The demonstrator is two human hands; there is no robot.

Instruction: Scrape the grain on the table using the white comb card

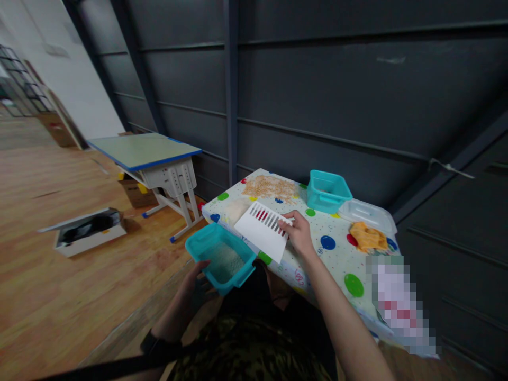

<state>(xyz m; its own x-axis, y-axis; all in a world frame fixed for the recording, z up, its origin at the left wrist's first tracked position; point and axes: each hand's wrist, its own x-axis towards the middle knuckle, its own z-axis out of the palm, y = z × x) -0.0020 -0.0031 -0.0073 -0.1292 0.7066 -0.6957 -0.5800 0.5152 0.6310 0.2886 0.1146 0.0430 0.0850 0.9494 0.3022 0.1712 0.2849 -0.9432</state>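
My left hand (195, 288) grips the near-left side of a teal plastic container (246, 273), holding it at the table's front edge. White grains that look like rice (225, 260) lie inside. A white slotted card (265, 242) is pinched at its right end by my right hand (298, 234). The card slants over the front part of the table, its left end close to the container's rim. Just behind that left end lies a small heap of pale grains (236, 210). Tan beans or kernels (269, 187) are spread farther back.
Toward the back of the dotted tablecloth (333, 259) stands a second teal container (326, 200), beside a clear lid (367, 216). An orange cloth (367, 236) and a blurred-out bag (400, 307) lie right. A desk (146, 148) and an open white box (89, 238) are left.
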